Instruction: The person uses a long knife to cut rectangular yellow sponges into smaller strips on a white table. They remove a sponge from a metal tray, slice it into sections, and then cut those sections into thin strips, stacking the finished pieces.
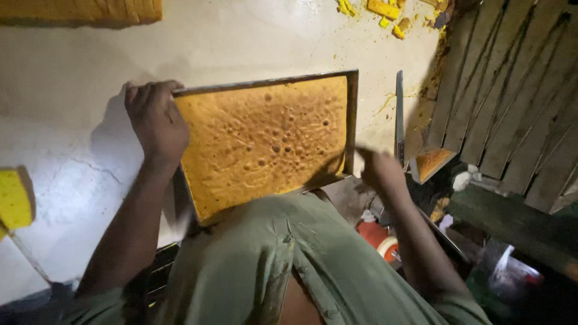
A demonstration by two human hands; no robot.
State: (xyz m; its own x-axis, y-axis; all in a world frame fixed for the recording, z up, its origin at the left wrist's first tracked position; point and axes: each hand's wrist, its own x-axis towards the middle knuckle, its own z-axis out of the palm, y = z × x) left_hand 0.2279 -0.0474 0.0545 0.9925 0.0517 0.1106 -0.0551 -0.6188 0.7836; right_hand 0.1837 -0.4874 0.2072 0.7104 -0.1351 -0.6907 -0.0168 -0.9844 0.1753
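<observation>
Sponge cake [265, 138], golden-brown and pocked with small bubbles, fills a rectangular metal baking tray [351, 120] that rests on a pale, stained worktop [72, 108] directly in front of the person, its near edge hidden behind the green shirt [289, 265]. The left hand [155, 120] is curled over the tray's far left corner, fingers wrapped on the rim and holding it. The right hand [379, 170] sits just beside the tray's near right corner; it is blurred, and whether its fingers are closed on anything cannot be told. A long knife [399, 114] lies on the worktop just to the right of the tray, blade running away from the person. Yellow cake crumbs [385, 12] are scattered at the far edge of the worktop, and a yellow cake piece [13, 198] shows at the left border. Wooden slats [506, 90] stand to the right, with a red container [376, 236] lower down beneath the right forearm.
</observation>
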